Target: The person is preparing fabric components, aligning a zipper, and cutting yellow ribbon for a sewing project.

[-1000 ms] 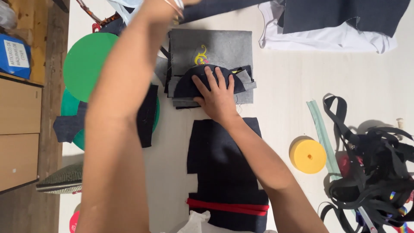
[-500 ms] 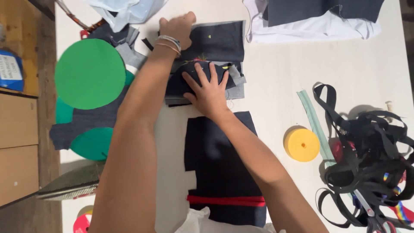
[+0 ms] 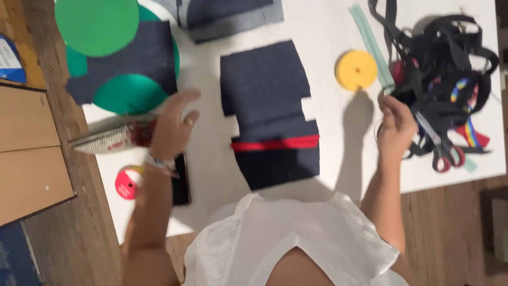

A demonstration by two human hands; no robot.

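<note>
Tangle of black straps (image 3: 442,63) heaped at upper right of the frame, coloured ribbon ends showing, scissors (image 3: 444,151) with red handles at its lower edge, blurred silvery packet (image 3: 108,140) lying flat at left centre

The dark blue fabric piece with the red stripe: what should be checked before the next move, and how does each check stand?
1. Dark blue fabric piece lies flat on the white table: ok.
2. Red stripe uncovered: ok.
3. Both hands off the fabric: ok; the left hand is beside the wire brush, the right hand at the black straps.
4. Right hand holding anything: cannot tell.
5. Scissors clear of the straps: not ok, they lie tangled among them.
</note>
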